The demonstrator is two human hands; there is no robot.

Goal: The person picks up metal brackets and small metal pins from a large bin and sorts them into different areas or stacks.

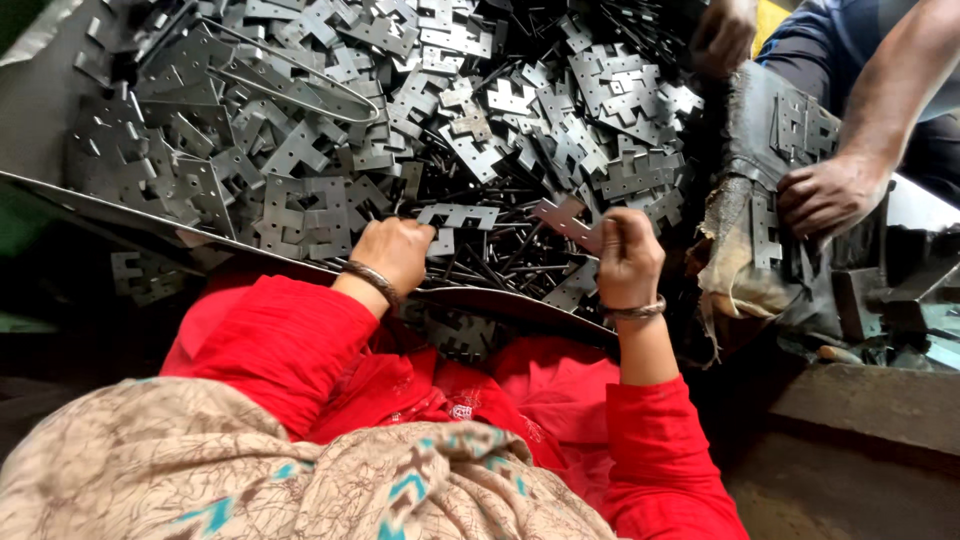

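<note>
Steel hinge plate (pixel 562 218), thin, stiff, sharp-edged, sits pinched in my right hand (pixel 628 258) at 1 o'clock; my left hand (pixel 395 252) grip closes on another plate (pixel 455 218); I hold flat faces.

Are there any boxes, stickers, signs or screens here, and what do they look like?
None show. Only a heap of grey metal plates and dark pins.
The left hand and right hand each hold a plate.
</note>
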